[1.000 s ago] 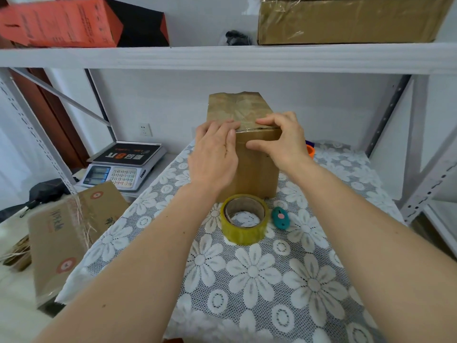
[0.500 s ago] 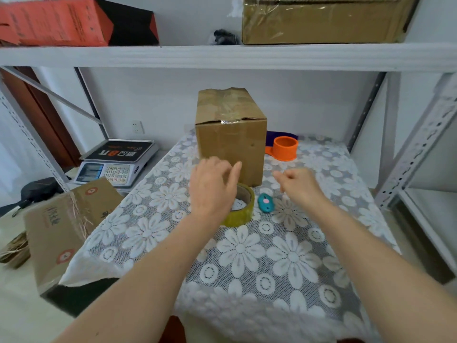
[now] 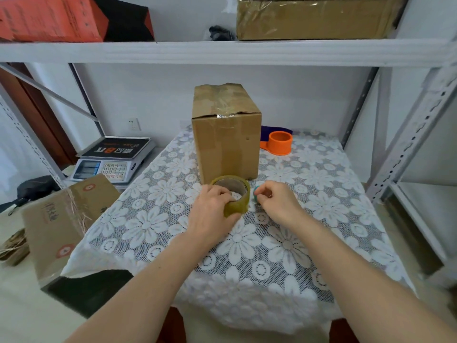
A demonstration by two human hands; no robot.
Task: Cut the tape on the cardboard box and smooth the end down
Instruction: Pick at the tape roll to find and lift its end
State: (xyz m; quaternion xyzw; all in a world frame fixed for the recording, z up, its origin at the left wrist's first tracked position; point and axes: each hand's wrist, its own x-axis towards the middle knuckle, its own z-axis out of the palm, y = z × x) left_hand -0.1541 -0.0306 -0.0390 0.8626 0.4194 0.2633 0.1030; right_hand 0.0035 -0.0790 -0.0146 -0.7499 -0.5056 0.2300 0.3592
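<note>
Left hand (image 3: 212, 214) grips the tape roll (image 3: 232, 195); right hand (image 3: 274, 201) pinches the small teal cutter (image 3: 256, 194).

I see my left fingers curled over the roll's near rim and into its core, thumb against the outer side, with the roll lying flat on the worktop (image 3: 321, 219). The cutter sits just right of the roll, mostly hidden by my right fingertips. The box (image 3: 226, 144) stands upright just behind both, taped along its top seam, neither hand touching it.
</note>
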